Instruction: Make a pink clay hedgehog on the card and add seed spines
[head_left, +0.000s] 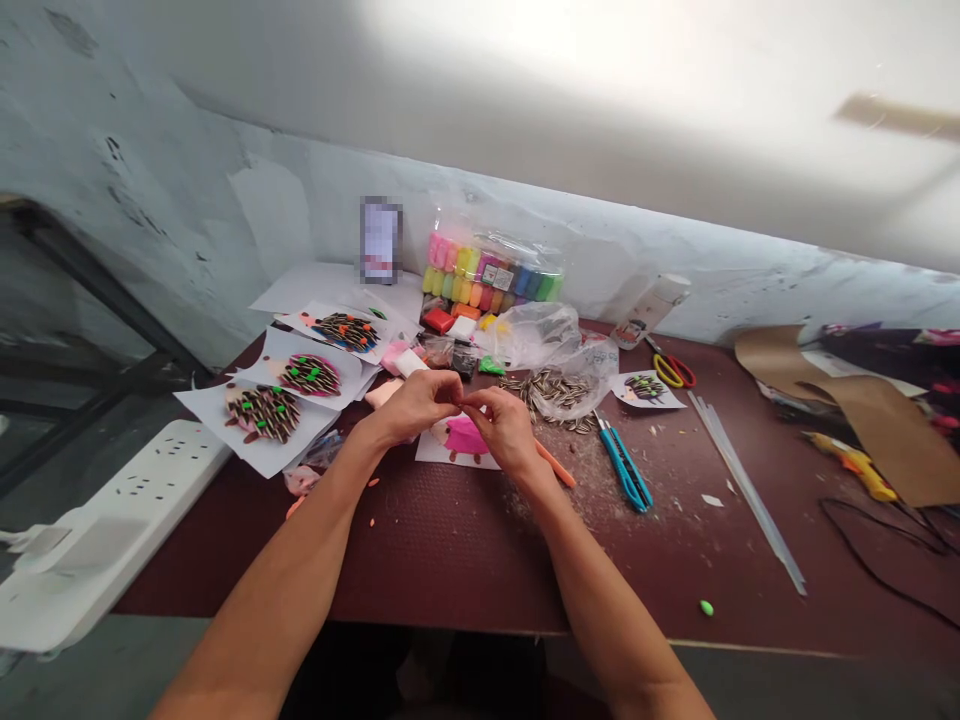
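My left hand [421, 403] and my right hand [507, 424] meet fingertip to fingertip above the table, each in a pinch. Whatever is between the fingers is too small or hidden to make out. Below them lies a white paper [427, 453] bearing a bright pink clay hedgehog shape [466, 437] with small brown feet, partly covered by my right hand. An orange clay stick [555, 466] rests beside my right wrist. Just beyond it is a heap of striped seeds, like sunflower seeds [551, 388], partly under a clear plastic bag [577, 395].
Finished-looking seed hedgehogs [262, 412] on paper lie left. Coloured clay packs [491, 275] and a phone [381, 240] stand behind. Rightward are a teal utility knife [625, 465], scissors [673, 370], clear glue sticks [750, 500] and a yellow glue gun [862, 470]. A power strip [112, 540] flanks the left edge.
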